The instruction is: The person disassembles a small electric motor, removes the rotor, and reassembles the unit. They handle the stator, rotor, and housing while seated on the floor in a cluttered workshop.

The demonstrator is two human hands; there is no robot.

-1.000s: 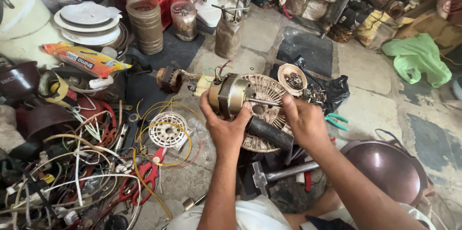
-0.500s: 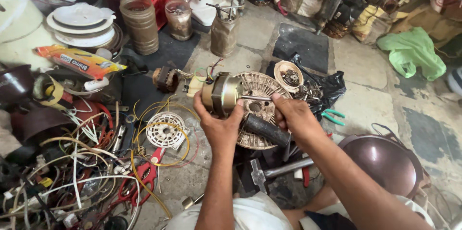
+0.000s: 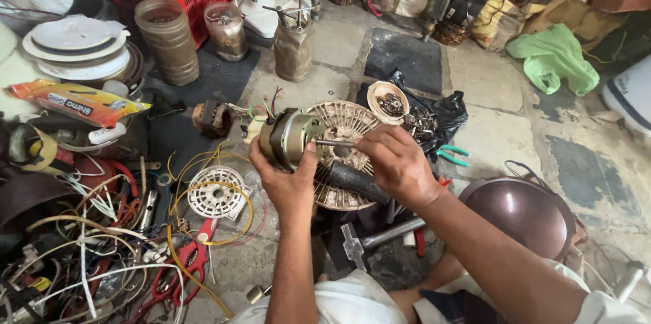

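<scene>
My left hand grips a small brass-coloured fan motor with coloured wires at its back and a steel shaft pointing right. My right hand is closed on a tool with a black handle, and its fingertips sit at the motor's shaft. Both hands are held over a round beige slotted fan guard part lying on the stone floor.
A hammer lies below the hands. Red scissors and tangled wires fill the left. A white round vented disc, green pliers, a bowl of small screws, a dark metal bowl and jars surround the spot.
The camera view has shifted slightly. My hands hold the motor and tool much as before, with the right fingers working at the shaft.
</scene>
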